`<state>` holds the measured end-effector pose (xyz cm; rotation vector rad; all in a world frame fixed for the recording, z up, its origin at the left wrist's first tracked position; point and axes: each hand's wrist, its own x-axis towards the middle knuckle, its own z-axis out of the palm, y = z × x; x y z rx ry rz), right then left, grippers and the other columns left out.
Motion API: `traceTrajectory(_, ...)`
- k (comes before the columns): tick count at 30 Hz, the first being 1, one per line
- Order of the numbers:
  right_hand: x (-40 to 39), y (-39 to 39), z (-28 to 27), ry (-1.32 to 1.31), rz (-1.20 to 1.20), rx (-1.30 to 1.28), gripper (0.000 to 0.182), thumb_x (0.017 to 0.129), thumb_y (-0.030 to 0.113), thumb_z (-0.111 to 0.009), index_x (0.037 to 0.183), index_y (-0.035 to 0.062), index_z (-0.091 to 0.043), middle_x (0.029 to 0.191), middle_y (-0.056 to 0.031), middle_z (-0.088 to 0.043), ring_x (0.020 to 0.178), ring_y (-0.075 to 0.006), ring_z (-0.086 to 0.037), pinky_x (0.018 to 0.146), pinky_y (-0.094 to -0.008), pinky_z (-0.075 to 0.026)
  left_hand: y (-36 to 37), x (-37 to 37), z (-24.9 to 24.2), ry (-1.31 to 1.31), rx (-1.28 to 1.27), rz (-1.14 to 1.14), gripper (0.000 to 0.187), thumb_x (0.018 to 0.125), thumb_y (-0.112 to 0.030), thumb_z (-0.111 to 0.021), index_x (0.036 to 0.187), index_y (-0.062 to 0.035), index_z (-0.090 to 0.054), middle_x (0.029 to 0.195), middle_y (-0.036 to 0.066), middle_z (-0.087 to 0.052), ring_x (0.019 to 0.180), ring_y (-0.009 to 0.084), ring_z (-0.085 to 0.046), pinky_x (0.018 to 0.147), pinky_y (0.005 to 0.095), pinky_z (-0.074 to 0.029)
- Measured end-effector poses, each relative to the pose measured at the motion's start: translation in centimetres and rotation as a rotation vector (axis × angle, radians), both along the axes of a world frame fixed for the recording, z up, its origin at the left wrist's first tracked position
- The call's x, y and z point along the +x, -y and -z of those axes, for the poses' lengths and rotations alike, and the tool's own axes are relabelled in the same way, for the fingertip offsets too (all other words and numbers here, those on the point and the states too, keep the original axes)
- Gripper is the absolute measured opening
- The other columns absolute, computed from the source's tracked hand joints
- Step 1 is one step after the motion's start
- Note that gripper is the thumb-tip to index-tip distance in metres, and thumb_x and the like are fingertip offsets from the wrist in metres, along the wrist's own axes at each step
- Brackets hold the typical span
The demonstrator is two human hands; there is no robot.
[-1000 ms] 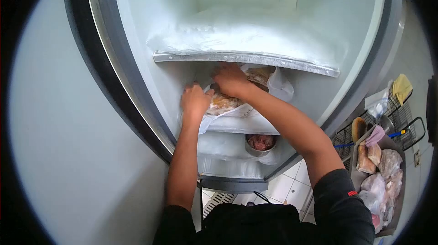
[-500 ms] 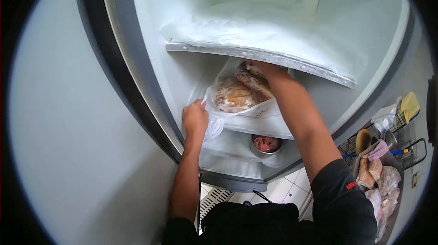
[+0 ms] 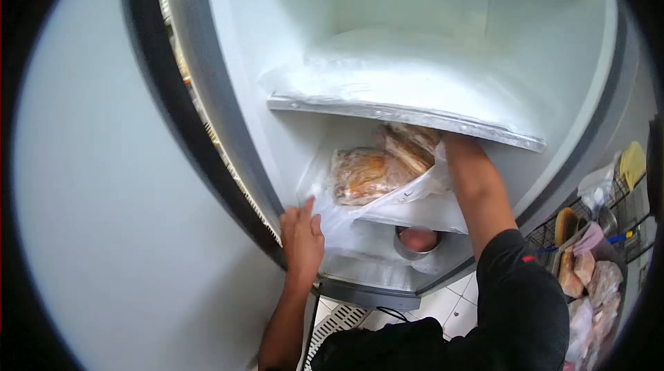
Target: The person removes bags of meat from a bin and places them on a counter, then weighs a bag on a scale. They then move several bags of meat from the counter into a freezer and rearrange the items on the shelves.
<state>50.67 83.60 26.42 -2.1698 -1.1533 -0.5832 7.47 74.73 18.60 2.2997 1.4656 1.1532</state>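
A clear plastic bag (image 3: 408, 195) lies on the middle shelf of an upright freezer, its mouth spread toward me. In it sits a plastic-wrapped brownish frozen package (image 3: 370, 176), with more wrapped long pieces (image 3: 408, 146) behind it, reaching under the frosted shelf above. My left hand (image 3: 302, 236) is at the left side of the freezer opening, fingers stretched out beside the bag's loose left edge. My right forearm (image 3: 477, 188) reaches in under the upper shelf, to the right of the wrapped pieces. The shelf edge hides my right hand and whatever it touches.
Thick frost covers the upper shelf (image 3: 429, 84), whose metal front edge (image 3: 408, 116) runs above the bag. Below stands a metal bowl (image 3: 417, 241) with something reddish in it. The door (image 3: 104, 163) fills the left. Several wrapped packages (image 3: 600, 284) lie in a container at right.
My left hand has let go of the bag edge and its fingers have straightened. My right hand has gone deeper and rightward under the shelf. The view has shifted.
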Motion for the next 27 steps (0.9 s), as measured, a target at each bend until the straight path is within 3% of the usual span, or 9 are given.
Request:
traceTrajectory(2, -0.7, 0.2, 0.2, 0.015, -0.044, 0.005, 0.036, 0.086, 0.028, -0.057, 0.115, 0.0071, -0.062, 0.116, -0.0202, -0.061, 0.112, -0.0384, -0.055, 0.098, -0.0461, -0.041, 0.5, 1.7, -5.0, 0.141, 0.271, 0.066, 0.047, 0.080, -0.006, -0.067, 0.126, -0.0036, -0.058, 0.109, 0.019, -0.057, 0.107, 0.0337, -0.052, 0.091, 0.0447, -0.041)
traceTrajectory(4, -1.6, 0.4, 0.5, 0.056, -0.122, 0.026, 0.037, 0.086, 0.029, -0.057, 0.116, 0.0075, -0.062, 0.117, -0.0202, -0.061, 0.112, -0.0384, -0.055, 0.098, -0.0460, -0.040, -1.3, 5.7, -8.1, 0.332, 0.237, 0.286, 0.047, 0.082, -0.014, -0.067, 0.127, -0.0029, -0.057, 0.116, 0.022, -0.058, 0.108, 0.0346, -0.056, 0.093, 0.0417, -0.043)
traceTrajectory(6, -3.0, 0.9, 1.7, 0.127, -0.268, 0.098, 0.038, 0.086, 0.030, -0.057, 0.117, 0.0079, -0.062, 0.119, -0.0201, -0.061, 0.113, -0.0383, -0.054, 0.099, -0.0458, -0.040, -5.3, 10.8, -10.4, 0.242, -0.174, 0.370, 0.052, 0.083, -0.026, -0.067, 0.127, -0.0015, -0.056, 0.133, 0.023, -0.051, 0.119, 0.0359, -0.052, 0.099, 0.0406, -0.041)
traceTrajectory(8, -5.2, 2.4, 2.5, 0.103, -0.298, 0.172, 0.039, 0.087, 0.031, -0.057, 0.118, 0.0083, -0.061, 0.120, -0.0201, -0.060, 0.114, -0.0382, -0.054, 0.100, -0.0457, -0.039, -12.8, 16.7, -8.7, 0.085, -0.274, 0.423, 0.057, 0.084, -0.035, -0.065, 0.129, -0.0016, -0.054, 0.142, 0.022, -0.044, 0.126, 0.0358, -0.047, 0.103, 0.0400, -0.038)
traceTrajectory(10, -8.7, 6.1, 2.1, -0.041, -0.099, 0.203, 0.045, 0.086, 0.036, -0.058, 0.121, 0.0084, -0.060, 0.125, -0.0207, -0.057, 0.118, -0.0395, -0.051, 0.102, -0.0499, -0.035, -15.3, 19.4, -9.0, -0.010, -0.239, 0.569, 0.051, 0.089, -0.029, -0.059, 0.132, -0.0028, -0.050, 0.132, 0.018, -0.054, 0.124, 0.0314, -0.048, 0.107, 0.0397, -0.035)
traceTrajectory(11, -10.8, 8.4, 1.3, -0.132, 0.033, 0.204, 0.050, 0.085, 0.040, -0.059, 0.123, 0.0084, -0.059, 0.130, -0.0214, -0.054, 0.122, -0.0408, -0.048, 0.105, -0.0543, -0.032, -21.4, 20.6, -3.6, -0.003, 0.375, 0.620, 0.042, 0.092, -0.025, -0.058, 0.127, -0.0017, -0.053, 0.124, 0.016, -0.058, 0.116, 0.0306, -0.053, 0.100, 0.0418, -0.042)
traceTrajectory(17, -10.7, 11.0, 4.4, -0.273, 0.172, 0.210, 0.058, 0.086, 0.046, -0.058, 0.127, 0.0051, -0.057, 0.139, -0.0221, -0.046, 0.131, -0.0473, -0.034, 0.099, -0.0752, -0.015, -23.7, 24.7, -5.8, -0.186, -0.070, 0.405, 0.040, 0.092, -0.024, -0.058, 0.124, -0.0016, -0.054, 0.122, 0.016, -0.058, 0.113, 0.0299, -0.054, 0.097, 0.0418, -0.044)
traceTrajectory(22, -10.7, 11.1, 5.9, -0.199, 0.153, 0.317, 0.059, 0.086, 0.045, -0.058, 0.125, 0.0009, -0.057, 0.135, -0.0209, -0.050, 0.130, -0.0446, -0.036, 0.101, -0.0695, -0.019, -24.7, 26.1, -5.7, -0.057, -0.198, 0.393, 0.038, 0.092, -0.022, -0.058, 0.123, -0.0016, -0.055, 0.120, 0.015, -0.059, 0.110, 0.0294, -0.055, 0.094, 0.0418, -0.046)
traceTrajectory(27, -10.2, 11.8, 7.7, -0.190, 0.130, 0.418, 0.062, 0.085, 0.048, -0.060, 0.123, -0.0005, -0.057, 0.131, -0.0184, -0.053, 0.126, -0.0426, -0.040, 0.099, -0.0662, -0.022, -24.5, 26.6, -6.2, 0.519, -0.543, 0.612, 0.035, 0.092, -0.021, -0.058, 0.121, -0.0015, -0.056, 0.118, 0.015, -0.060, 0.108, 0.0289, -0.056, 0.092, 0.0418, -0.047)
